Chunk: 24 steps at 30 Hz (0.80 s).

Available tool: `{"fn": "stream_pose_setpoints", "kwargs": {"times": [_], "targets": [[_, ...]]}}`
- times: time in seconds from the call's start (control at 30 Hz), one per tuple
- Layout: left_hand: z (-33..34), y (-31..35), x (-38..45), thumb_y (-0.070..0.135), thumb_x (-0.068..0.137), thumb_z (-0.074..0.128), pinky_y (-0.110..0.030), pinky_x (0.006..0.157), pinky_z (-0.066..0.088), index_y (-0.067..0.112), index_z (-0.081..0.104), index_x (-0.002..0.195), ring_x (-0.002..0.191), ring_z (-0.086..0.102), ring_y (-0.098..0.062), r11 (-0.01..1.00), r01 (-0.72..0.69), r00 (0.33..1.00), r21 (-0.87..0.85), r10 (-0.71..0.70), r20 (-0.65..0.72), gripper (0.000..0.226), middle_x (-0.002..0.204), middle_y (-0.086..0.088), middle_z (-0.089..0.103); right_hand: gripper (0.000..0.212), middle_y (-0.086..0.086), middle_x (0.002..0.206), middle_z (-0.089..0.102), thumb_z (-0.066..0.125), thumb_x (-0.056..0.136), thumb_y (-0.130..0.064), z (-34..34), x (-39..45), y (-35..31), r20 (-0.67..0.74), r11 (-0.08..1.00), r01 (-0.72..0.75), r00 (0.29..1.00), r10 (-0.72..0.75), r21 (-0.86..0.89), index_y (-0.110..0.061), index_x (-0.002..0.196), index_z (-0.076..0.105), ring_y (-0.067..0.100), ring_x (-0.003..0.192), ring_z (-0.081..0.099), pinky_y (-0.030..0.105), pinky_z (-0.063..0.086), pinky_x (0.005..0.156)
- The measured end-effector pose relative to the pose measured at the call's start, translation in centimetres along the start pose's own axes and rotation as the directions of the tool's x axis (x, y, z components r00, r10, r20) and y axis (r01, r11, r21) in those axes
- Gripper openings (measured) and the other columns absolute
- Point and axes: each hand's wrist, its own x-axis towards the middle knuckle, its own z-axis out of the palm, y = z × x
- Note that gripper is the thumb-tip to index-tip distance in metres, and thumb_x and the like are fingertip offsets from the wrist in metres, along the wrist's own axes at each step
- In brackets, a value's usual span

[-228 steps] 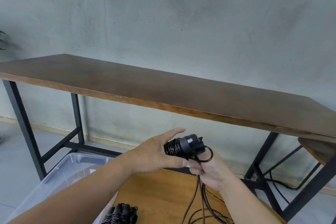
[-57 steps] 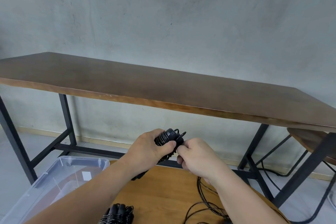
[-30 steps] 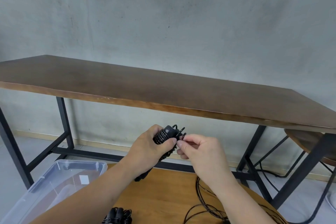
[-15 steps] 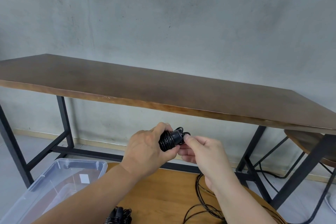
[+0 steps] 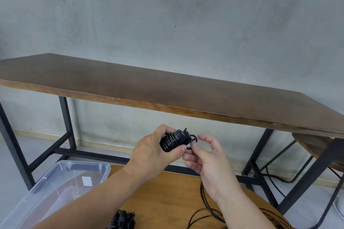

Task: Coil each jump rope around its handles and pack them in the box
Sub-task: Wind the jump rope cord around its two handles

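Left hand at lower centre of frame grips coiled jump rope, cord wound tight around black handles. My right hand just beside it, thumb and forefinger pinching loose cord end at bundle's right tip. Clear plastic box lower left. Second coiled rope at bottom edge on round wooden table. Uncoiled cord lower right. Long dark table crosses mid-frame.
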Motion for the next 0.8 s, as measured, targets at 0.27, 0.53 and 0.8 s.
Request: {"fn": "stream_pose_setpoints", "kwargs": {"times": [0.27, 0.53, 0.8], "targets": [[0.0, 0.5, 0.3, 0.060, 0.084, 0.063, -0.014, 0.063, 0.045, 0.041, 0.048, 0.108, 0.079, 0.060, -0.002, 0.999, 0.044, 0.999, 0.009, -0.044, 0.025, 0.035, 0.085, 0.017, 0.063, 0.023, -0.003, 0.084, 0.058, 0.060, 0.094, -0.032, -2.3, 1.4, 2.6, 0.374, -0.153, 0.489, 0.393, -0.840, -0.859, -0.018, 0.098, 0.078, 0.011, 0.065, 0.053, 0.027, 0.049, 0.044], [0.7, 1.5, 0.3, 0.071, 0.080, 0.049, -0.024, 0.071, 0.049, 0.034, 0.051, 0.105, 0.081, 0.062, -0.003, 0.974, 0.150, 0.988, -0.170, -0.143, 0.052, 0.045, 0.084, 0.013, 0.065, 0.022, -0.018, 0.090, 0.054, 0.055, 0.096, -0.041, -0.3, 0.0, 4.3, 0.066, 0.494, 0.514, 0.737, -0.672, -0.701, -0.024, 0.099, 0.069, 0.002, 0.084, 0.059, 0.017, 0.047, 0.068], [2.2, 2.0, 0.9, 0.056, 0.091, 0.057, -0.025, 0.059, 0.045, 0.016, 0.059, 0.091, 0.063, 0.056, -0.013, 0.870, 0.315, 0.947, -0.380, -0.316, 0.060, 0.040, 0.074, 0.001, 0.062, 0.036, -0.008, 0.081, 0.059, 0.040, 0.094, -0.047, 0.8, -1.1, 5.2, 0.013, 0.648, 0.440, 0.833, -0.553, -0.622, -0.026, 0.083, 0.067, 0.008, 0.071, 0.061, 0.015, 0.041, 0.061]]}}
